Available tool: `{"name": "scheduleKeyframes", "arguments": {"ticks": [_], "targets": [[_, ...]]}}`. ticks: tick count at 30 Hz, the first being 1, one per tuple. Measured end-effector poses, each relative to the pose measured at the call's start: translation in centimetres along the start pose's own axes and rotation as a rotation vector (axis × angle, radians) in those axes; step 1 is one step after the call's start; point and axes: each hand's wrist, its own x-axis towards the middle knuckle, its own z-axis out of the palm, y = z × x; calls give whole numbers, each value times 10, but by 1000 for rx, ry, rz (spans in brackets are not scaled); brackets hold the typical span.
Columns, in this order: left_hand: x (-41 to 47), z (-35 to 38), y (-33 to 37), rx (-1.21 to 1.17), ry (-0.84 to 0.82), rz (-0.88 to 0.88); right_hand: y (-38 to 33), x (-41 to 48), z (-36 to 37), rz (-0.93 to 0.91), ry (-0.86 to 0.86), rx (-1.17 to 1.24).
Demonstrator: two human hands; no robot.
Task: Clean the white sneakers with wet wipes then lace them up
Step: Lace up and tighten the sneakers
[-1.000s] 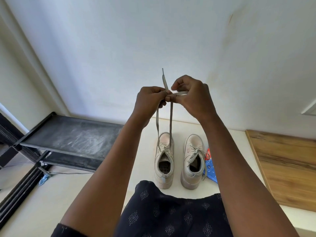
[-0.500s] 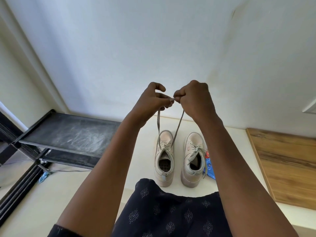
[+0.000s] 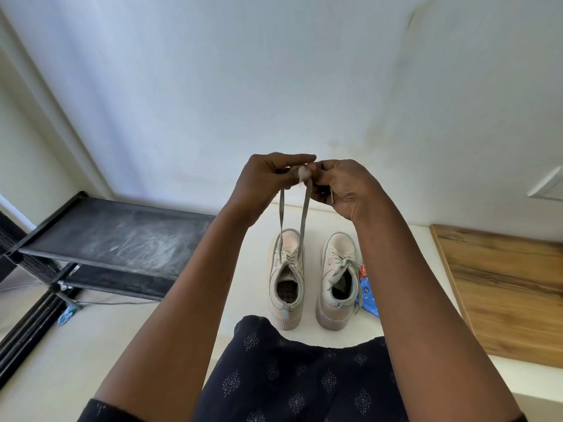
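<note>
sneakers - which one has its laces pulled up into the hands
The left sneaker: both its lace ends run up taut to the left hand and right hand. The right sneaker's laces lie slack on it.

From my feed this reads as a home, likely an entry corner or bedroom edge. I see a plain painted wall (image 3: 213, 86) meeting a pale floor (image 3: 249, 269), a low black metal shoe rack (image 3: 115, 236) with dusty fabric shelves against that wall, and a wood-grain panel (image 3: 502, 284) lying on the right. A pair of white sneakers (image 3: 286, 269) stands on the floor beside the rack, ordinary household footwear.
</note>
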Motion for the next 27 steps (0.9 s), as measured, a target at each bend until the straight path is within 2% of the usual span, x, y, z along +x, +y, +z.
{"name": "scheduleKeyframes", "arguments": {"ticks": [3, 5, 8, 10, 12, 15, 16, 17, 18, 19, 20, 22, 23, 25, 27], "targets": [[1, 4, -3, -35, 98, -30, 3, -2, -1, -24, -30, 113], [1, 4, -8, -140, 158, -95, 7, -3, -4, -66, -2, 90], [1, -2, -17, -364, 263, -185, 13, -1, -12, -139, 150, -29], [-1, -3, -23, -488, 265, -202, 19, 2, -14, -109, 228, -4], [-4, 4, -28, -682, 248, -204, 24, 4, -7, -18, 231, 199], [0, 15, -33, -900, 299, -183, 28, 7, 7, 53, 183, 794], [3, 15, -33, -913, 326, -173, 32, 9, 7, 25, 189, 886], [5, 14, -33, -905, 351, -171, 37, 11, 6, -23, 208, 849], [7, 11, -34, -870, 372, -173, 40, 11, 3, -95, 242, 687], [7, 8, -37, -802, 380, -175, 44, 12, 0, -198, 284, 412], [7, 5, -41, -662, 368, -172, 49, 12, -4, -325, 320, 31], [6, -1, -52, -125, 268, -139, 59, 14, -11, -554, 270, -770], [5, -4, -58, 181, 181, -116, 64, 16, -15, -592, 186, -1087], [6, -9, -64, 677, 46, -125, 72, 18, -21, -540, 27, -1459], [6, -19, -68, 1025, -28, -138, 79, 18, -30, -458, -42, -1558]]}}
